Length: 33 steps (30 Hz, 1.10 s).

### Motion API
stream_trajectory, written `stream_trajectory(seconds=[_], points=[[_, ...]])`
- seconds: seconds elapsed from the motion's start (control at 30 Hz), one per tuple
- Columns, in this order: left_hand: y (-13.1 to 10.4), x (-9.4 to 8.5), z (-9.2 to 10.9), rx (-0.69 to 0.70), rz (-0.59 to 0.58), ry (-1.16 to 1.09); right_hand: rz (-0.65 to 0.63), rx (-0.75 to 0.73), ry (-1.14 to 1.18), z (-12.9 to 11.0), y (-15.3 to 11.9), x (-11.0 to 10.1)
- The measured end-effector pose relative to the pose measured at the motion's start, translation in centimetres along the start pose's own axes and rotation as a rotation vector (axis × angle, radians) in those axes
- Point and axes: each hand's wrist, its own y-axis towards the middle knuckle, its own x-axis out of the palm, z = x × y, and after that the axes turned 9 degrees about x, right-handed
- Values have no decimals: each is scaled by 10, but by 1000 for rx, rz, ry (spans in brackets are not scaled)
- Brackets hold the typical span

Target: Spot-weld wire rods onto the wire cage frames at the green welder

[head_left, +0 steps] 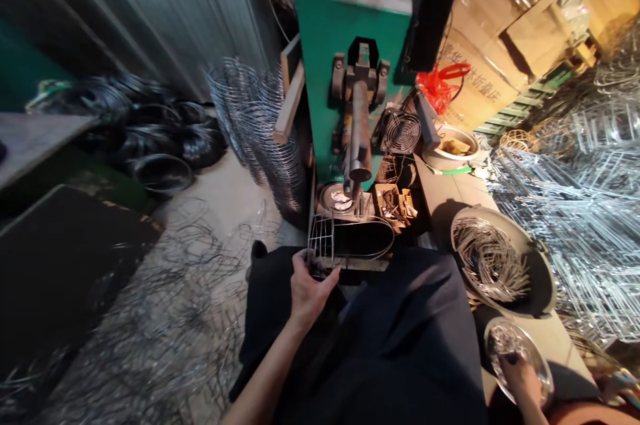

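Observation:
My left hand (311, 288) is closed around the near left end of a metal wire frame (327, 238). Crossed wires form a small grid at that end, and a long rounded loop reaches to the right. The frame lies just in front of the lower electrode of a green spot welder (325, 38), below its thick upper arm (360, 125). At the lower right, my right hand (523, 378) reaches into a shiny metal bowl (549, 372) of small, bright pieces. Its fingers point down among them, and their grip is hidden.
A large basin (543, 278) of bent wires stands beyond the bowl. Stacked wire racks (575, 212) fill the right side. Bundled wire rings (260, 125) stand left of the welder, with black wire coils (165, 138) farther left. Loose wires (165, 318) litter the floor. Cardboard boxes (490, 52) stand behind.

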Motion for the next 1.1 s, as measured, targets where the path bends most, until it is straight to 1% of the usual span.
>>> stream_trajectory(seconds=[0.03,0.07,0.1,0.13,0.17,0.2,0.27,0.33,0.37,0.4,0.43,0.47,0.53,0.6,0.73,0.83,0.93,1.1], points=[[1,-2,1,15,2,19,9,65,20,-9,4,-10],[2,-3,1,27,7,30,28,114,61,-24,7,-21],[3,-4,2,39,12,35,44,123,119,-46,10,-32],[3,-4,2,52,16,35,92,82,201,-74,9,-44],[2,-3,1,65,18,31,96,-40,318,-109,6,-55],[1,-2,1,77,19,23,60,-167,429,-148,-2,-65],[-3,1,2,90,17,2,-104,-411,595,-232,-27,-83],[-7,3,2,100,15,-14,-311,-695,619,-310,-64,-95],[-10,3,2,112,17,-15,-382,-817,615,-342,-84,-98],[-11,3,2,126,20,-12,-445,-932,607,-368,-104,-100],[-13,3,1,140,24,-7,-492,-1044,585,-388,-120,-100],[-14,2,0,154,26,2,-500,-1140,566,-403,-133,-98],[-14,-1,-5,176,33,32,-452,-1290,525,-420,-148,-92],[-12,-3,-10,195,42,64,-370,-1379,483,-428,-150,-81],[-7,-3,-17,209,27,49,-236,-1446,362,-434,-143,-59],[-2,0,-22,222,31,45,-130,-1471,274,-436,-142,-48],[2,3,-28,251,46,53,-84,-1496,260,-439,-143,-46],[8,5,-35,282,51,1,-83,-1551,342,-446,-145,-51]])
